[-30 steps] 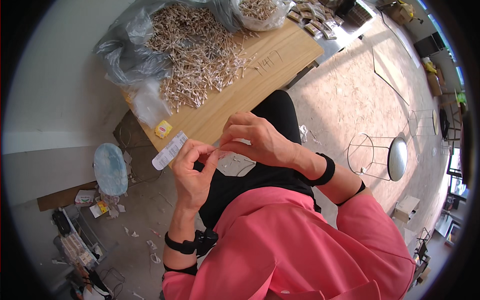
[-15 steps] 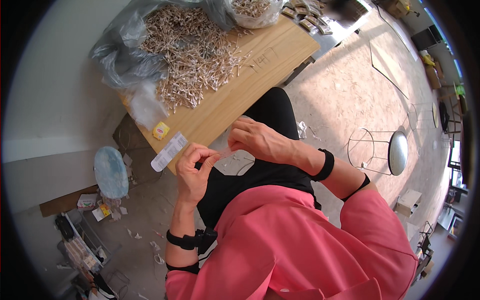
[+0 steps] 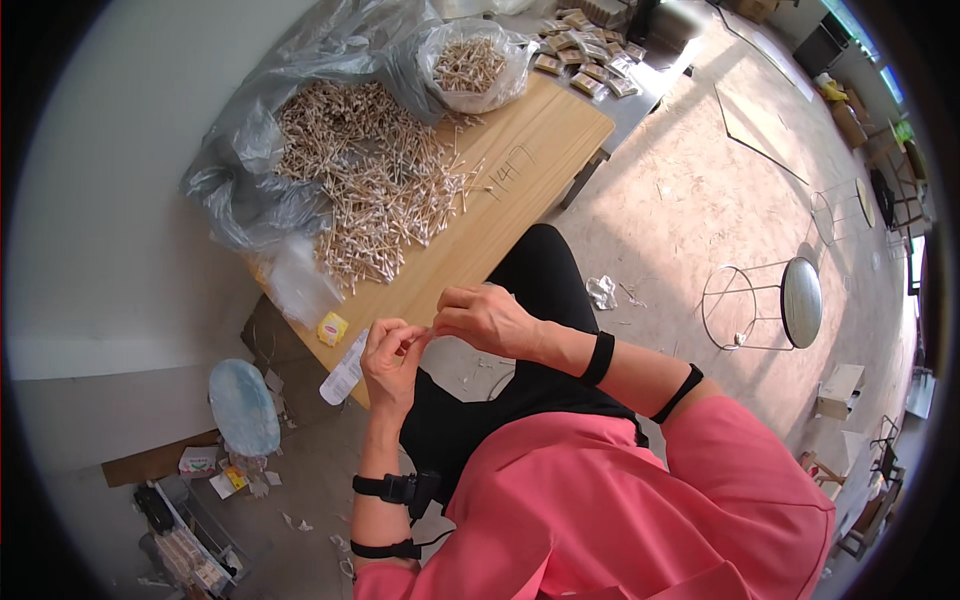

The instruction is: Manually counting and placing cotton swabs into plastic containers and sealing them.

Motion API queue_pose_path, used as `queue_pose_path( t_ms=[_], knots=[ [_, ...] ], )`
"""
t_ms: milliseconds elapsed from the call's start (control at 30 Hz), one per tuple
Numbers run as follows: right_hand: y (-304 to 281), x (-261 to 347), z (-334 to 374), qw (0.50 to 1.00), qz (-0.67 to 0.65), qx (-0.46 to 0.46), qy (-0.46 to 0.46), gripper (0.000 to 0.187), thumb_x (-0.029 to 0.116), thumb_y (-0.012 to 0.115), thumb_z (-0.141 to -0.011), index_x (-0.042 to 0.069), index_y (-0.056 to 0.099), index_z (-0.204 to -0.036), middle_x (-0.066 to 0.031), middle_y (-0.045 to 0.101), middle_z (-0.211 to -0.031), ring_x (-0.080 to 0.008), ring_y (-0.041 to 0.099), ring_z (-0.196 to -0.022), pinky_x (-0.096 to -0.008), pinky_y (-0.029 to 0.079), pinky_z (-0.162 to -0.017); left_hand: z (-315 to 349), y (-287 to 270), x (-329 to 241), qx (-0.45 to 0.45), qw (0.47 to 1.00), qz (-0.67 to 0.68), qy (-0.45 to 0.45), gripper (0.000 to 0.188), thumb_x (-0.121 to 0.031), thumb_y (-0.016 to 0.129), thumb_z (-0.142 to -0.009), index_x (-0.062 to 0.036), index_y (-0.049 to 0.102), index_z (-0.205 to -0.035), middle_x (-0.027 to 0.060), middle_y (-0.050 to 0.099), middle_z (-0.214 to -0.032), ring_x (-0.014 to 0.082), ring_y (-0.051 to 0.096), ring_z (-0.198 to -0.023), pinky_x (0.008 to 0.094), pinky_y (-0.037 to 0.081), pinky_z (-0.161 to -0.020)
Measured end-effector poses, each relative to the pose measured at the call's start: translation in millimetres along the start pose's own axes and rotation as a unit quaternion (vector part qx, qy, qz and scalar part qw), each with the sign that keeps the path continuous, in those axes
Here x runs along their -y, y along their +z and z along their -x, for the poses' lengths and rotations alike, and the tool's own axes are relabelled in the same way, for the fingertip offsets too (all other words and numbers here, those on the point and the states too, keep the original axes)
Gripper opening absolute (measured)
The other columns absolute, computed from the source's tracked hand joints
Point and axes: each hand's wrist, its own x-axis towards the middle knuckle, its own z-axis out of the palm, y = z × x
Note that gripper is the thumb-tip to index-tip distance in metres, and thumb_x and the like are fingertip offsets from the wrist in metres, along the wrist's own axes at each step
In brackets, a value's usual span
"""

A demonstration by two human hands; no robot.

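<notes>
Close together above the table's near edge, both my hands are pinched. My left hand (image 3: 390,362) has thumb and forefinger pressed together on a small clear plastic piece, mostly hidden by the fingers. My right hand (image 3: 487,318) grips at the same spot from the other side, its fingers curled and touching or nearly touching the left fingertips. Beside my left hand lies a white printed strip (image 3: 341,384), jutting over the table edge. A small yellow packet (image 3: 332,328) rests just beyond it. Farther off, a big loose heap of cotton swabs (image 3: 375,205) covers the wooden table (image 3: 530,135).
A grey plastic bag (image 3: 235,190) lies around the swab heap, with a clear bag of swabs (image 3: 470,75) at its right. Several small packs (image 3: 590,60) lie at the back. A stool (image 3: 801,303) stands right; a blue oval seat (image 3: 244,407) stands left.
The view has shifted, so the table and heap appear lower. My hands have come closer together, and the clear plastic that showed between them is now mostly covered by my fingers.
</notes>
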Motion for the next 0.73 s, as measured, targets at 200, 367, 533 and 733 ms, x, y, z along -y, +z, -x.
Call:
queue_pose_path(
  t_ms=[200,367,533,733],
  knots=[
    [-16,-6,4,0.996,-0.079,-0.002,0.038,0.011,0.015,0.066,-0.083,0.005,0.063,-0.081,-0.0102,0.058,-0.082,-0.0321,0.061,-0.072,-0.0410,0.049,-0.063,-11,-2,-10,0.013,1.000,0.014,0.023,0.007,0.002,0.075,-0.080,-0.0018,0.071,-0.085,0.0037,0.058,-0.082,0.0130,0.055,-0.071,0.0254,0.045,-0.062],
    [-20,-27,23,0.981,-0.178,0.031,0.077,0.010,0.011,0.067,-0.082,0.002,0.062,-0.082,-0.0123,0.059,-0.083,-0.0332,0.062,-0.082,-0.0408,0.050,-0.071,-4,16,11,0.027,0.998,0.060,-0.021,0.004,-0.001,0.072,-0.084,-0.0006,0.070,-0.088,0.0018,0.059,-0.083,0.0111,0.057,-0.074,0.0244,0.046,-0.066],
    [-66,-77,49,0.850,-0.246,-0.115,0.452,0.012,0.012,0.057,-0.097,0.000,0.059,-0.096,-0.0102,0.065,-0.086,-0.0179,0.066,-0.073,-0.0310,0.055,-0.061,20,21,55,-0.059,0.948,0.192,-0.248,0.015,-0.008,0.063,-0.095,0.0010,0.067,-0.106,-0.0008,0.062,-0.088,0.0083,0.059,-0.080,0.0205,0.048,-0.072],
    [-135,-216,26,0.751,-0.246,-0.390,0.473,0.023,0.016,0.057,-0.098,-0.006,0.054,-0.104,-0.0169,0.066,-0.086,-0.0213,0.069,-0.065,-0.0320,0.060,-0.057,59,31,87,0.037,0.930,0.148,-0.333,0.021,-0.011,0.060,-0.097,0.0012,0.067,-0.112,0.0067,0.069,-0.093,0.0111,0.065,-0.078,0.0226,0.051,-0.074]
  ],
)
